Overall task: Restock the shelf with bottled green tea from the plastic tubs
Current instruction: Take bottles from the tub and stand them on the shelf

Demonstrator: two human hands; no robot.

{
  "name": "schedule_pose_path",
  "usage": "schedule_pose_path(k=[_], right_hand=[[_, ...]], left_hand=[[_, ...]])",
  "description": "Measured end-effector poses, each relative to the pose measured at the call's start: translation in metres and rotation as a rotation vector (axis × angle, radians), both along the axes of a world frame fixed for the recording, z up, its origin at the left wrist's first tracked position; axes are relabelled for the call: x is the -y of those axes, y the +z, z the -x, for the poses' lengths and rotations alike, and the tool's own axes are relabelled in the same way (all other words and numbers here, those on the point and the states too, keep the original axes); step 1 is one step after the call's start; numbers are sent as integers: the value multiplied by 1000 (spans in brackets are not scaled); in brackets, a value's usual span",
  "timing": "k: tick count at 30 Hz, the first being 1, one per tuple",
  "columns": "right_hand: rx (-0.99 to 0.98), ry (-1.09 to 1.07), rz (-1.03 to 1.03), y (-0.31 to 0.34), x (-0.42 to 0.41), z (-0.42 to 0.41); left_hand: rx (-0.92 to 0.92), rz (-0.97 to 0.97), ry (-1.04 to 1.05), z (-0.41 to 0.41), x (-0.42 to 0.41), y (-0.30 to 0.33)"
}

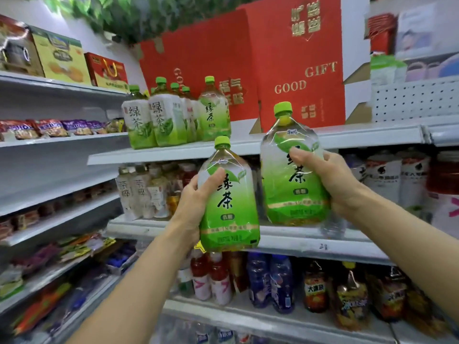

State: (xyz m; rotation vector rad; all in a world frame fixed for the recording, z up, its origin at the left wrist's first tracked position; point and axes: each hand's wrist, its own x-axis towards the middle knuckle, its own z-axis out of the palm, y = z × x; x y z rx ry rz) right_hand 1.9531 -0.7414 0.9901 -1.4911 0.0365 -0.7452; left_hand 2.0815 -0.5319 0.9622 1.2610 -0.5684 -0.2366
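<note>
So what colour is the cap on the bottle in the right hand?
Bright green, seen clearly in the head view: the cap tops the bottle held by the right hand.

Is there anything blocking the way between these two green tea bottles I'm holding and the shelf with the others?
Nothing visible blocks them. The white metal shelf is bare right of the standing green-capped tea bottles; red gift boxes sit behind.

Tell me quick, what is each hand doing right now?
Left hand: grips a clear plastic green tea bottle with a green cap, upright.
Right hand: grips a second green-capped plastic green tea bottle, raised higher.
</note>
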Motion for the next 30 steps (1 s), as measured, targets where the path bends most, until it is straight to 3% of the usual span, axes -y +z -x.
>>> schedule_pose_path(k=[12, 20, 30], right_hand=[[308, -361, 35, 110, -37, -118], [136, -598, 237, 119, -3, -172], [-2, -480, 265, 122, 48, -206]], left_hand=[[111, 52, -172, -136, -23, 79], [92, 139, -225, -172, -4, 107], [38, 155, -293, -201, 11, 121]])
